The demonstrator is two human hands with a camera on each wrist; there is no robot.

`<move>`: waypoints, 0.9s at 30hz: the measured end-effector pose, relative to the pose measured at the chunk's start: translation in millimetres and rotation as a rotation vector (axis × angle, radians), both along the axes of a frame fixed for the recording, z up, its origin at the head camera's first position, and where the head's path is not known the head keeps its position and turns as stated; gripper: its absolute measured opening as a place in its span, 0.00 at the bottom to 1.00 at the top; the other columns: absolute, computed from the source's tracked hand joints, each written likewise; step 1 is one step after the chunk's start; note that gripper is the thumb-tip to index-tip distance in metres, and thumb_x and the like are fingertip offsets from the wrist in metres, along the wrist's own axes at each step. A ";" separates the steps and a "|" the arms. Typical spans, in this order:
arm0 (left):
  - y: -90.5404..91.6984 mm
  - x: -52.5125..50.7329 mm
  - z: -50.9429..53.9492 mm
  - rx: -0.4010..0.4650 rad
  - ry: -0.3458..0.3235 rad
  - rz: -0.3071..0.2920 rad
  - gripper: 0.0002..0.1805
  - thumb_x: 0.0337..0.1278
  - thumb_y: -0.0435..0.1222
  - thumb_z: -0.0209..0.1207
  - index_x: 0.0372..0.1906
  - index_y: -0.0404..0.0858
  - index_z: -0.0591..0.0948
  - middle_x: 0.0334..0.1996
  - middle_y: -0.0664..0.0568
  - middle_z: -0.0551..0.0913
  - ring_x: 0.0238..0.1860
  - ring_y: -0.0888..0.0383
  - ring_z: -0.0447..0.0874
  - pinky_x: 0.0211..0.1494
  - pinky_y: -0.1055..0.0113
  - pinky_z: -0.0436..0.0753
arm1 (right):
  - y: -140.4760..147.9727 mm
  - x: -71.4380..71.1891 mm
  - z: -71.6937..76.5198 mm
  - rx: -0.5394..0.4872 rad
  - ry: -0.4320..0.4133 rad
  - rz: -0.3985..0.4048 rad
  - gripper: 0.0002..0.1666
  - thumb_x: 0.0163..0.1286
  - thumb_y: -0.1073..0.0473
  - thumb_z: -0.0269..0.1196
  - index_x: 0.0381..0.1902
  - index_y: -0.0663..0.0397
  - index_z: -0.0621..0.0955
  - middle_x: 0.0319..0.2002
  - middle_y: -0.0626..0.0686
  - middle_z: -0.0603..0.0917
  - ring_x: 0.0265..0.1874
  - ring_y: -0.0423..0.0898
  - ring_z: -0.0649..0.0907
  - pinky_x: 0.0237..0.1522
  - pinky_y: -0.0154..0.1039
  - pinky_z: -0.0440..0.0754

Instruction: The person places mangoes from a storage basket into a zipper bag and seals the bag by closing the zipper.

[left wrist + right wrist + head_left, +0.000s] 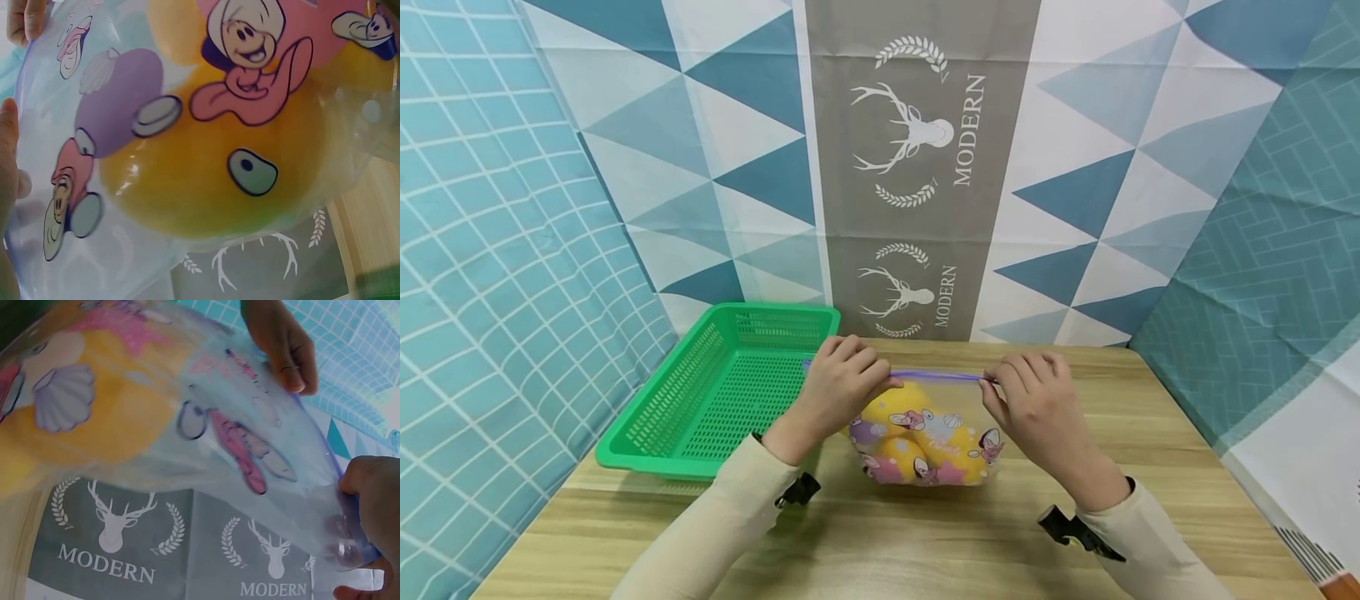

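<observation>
A clear zip bag [951,475] printed with cartoon figures, shells and stars hangs upright at the middle of the table, its lower edge at or just above the wood. Inside it are several round yellow-orange things [898,454], whose kind the print hides. My left hand [842,379] pinches the purple zip edge near the bag's left end. At the right end of that edge, my right hand [1033,400] pinches it between thumb and fingers. Between both hands the zip edge is drawn straight. The right wrist view has the right hand [375,509] at the bag's corner.
A green plastic basket [658,465] with slotted walls stands at the left, close beside my left hand. The wooden table [1120,417] reaches back to a patterned cloth [917,275]. Tile-patterned cloth hangs on the left. At the lower right lies a striped item, partly cut off.
</observation>
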State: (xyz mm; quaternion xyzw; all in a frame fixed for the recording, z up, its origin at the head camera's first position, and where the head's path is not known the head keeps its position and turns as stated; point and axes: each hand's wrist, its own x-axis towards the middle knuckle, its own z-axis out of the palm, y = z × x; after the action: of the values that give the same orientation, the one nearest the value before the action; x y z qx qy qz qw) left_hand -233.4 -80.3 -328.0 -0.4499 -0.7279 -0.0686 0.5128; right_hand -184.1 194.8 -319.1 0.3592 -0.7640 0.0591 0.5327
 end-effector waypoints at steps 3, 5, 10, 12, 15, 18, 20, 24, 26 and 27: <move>0.0 0.0 2.2 0.003 0.014 -0.007 0.24 0.77 0.51 0.43 0.27 0.41 0.75 0.22 0.55 0.75 0.29 0.53 0.72 0.38 0.59 0.73 | 1.2 -2.3 -0.8 -0.015 0.020 0.013 0.18 0.77 0.58 0.50 0.31 0.65 0.79 0.27 0.58 0.81 0.29 0.58 0.80 0.36 0.57 0.74; 0.2 0.2 4.1 0.007 0.022 -0.014 0.24 0.77 0.51 0.44 0.27 0.41 0.75 0.21 0.55 0.74 0.28 0.53 0.70 0.36 0.59 0.72 | 1.8 -3.6 -1.1 -0.028 0.032 0.023 0.18 0.77 0.58 0.51 0.31 0.65 0.79 0.28 0.58 0.81 0.29 0.58 0.80 0.36 0.57 0.74; 0.4 0.2 10.3 0.017 0.042 -0.023 0.24 0.75 0.52 0.46 0.24 0.42 0.73 0.20 0.56 0.73 0.26 0.54 0.66 0.32 0.61 0.66 | 4.2 -6.7 -0.7 -0.046 0.045 0.020 0.17 0.76 0.58 0.52 0.31 0.65 0.79 0.28 0.59 0.81 0.29 0.59 0.80 0.36 0.57 0.73; 0.3 -0.3 12.3 0.018 0.042 -0.023 0.25 0.75 0.53 0.46 0.24 0.42 0.73 0.19 0.56 0.74 0.25 0.54 0.65 0.30 0.61 0.64 | 5.5 -8.2 -1.1 -0.051 0.041 0.017 0.18 0.77 0.57 0.52 0.31 0.64 0.79 0.28 0.59 0.81 0.29 0.59 0.80 0.35 0.56 0.72; -0.1 -1.2 13.7 0.016 0.037 -0.021 0.26 0.76 0.53 0.45 0.23 0.42 0.73 0.18 0.56 0.75 0.24 0.54 0.63 0.29 0.61 0.62 | 6.3 -10.7 -2.0 -0.058 0.036 0.017 0.20 0.78 0.55 0.52 0.30 0.64 0.78 0.28 0.59 0.81 0.28 0.59 0.79 0.34 0.55 0.72; 0.2 -4.6 14.0 0.016 0.027 -0.018 0.26 0.76 0.53 0.44 0.24 0.41 0.74 0.18 0.55 0.76 0.23 0.54 0.63 0.28 0.61 0.61 | 6.7 -14.8 -2.9 -0.070 0.047 0.017 0.22 0.79 0.53 0.51 0.30 0.63 0.78 0.27 0.59 0.80 0.28 0.59 0.79 0.33 0.55 0.71; 0.7 -8.2 13.7 0.019 0.017 -0.015 0.27 0.76 0.53 0.43 0.25 0.41 0.75 0.19 0.55 0.77 0.23 0.54 0.64 0.26 0.61 0.61 | 7.1 -17.6 -3.4 -0.078 0.051 0.015 0.22 0.80 0.52 0.51 0.29 0.63 0.77 0.27 0.59 0.80 0.27 0.59 0.79 0.33 0.56 0.71; 1.5 -16.4 12.0 0.029 -0.002 -0.006 0.27 0.75 0.54 0.43 0.24 0.40 0.74 0.17 0.54 0.75 0.21 0.55 0.65 0.25 0.62 0.62 | 9.0 -22.6 -5.1 -0.089 0.029 -0.007 0.24 0.80 0.49 0.51 0.29 0.62 0.76 0.27 0.58 0.79 0.28 0.59 0.79 0.33 0.56 0.71; 1.2 -19.6 10.4 0.033 -0.013 -0.005 0.27 0.75 0.54 0.43 0.23 0.40 0.73 0.16 0.55 0.73 0.20 0.55 0.65 0.23 0.64 0.62 | 10.6 -24.7 -6.9 -0.087 0.010 -0.025 0.26 0.80 0.48 0.50 0.29 0.62 0.76 0.26 0.57 0.78 0.28 0.59 0.78 0.33 0.56 0.71; 1.0 -20.9 9.5 0.034 -0.016 -0.006 0.27 0.74 0.55 0.44 0.22 0.40 0.72 0.15 0.55 0.72 0.20 0.56 0.65 0.22 0.64 0.62 | 11.4 -25.7 -7.9 -0.085 0.002 -0.034 0.26 0.80 0.47 0.50 0.29 0.62 0.75 0.26 0.57 0.78 0.28 0.58 0.78 0.34 0.56 0.71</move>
State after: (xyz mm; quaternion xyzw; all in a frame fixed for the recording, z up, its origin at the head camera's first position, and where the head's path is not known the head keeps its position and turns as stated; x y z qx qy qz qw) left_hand -254.3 -79.3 -318.6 -0.4428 -0.7295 -0.0862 0.5142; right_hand -209.8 206.1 -327.0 0.3230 -0.7663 0.0821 0.5492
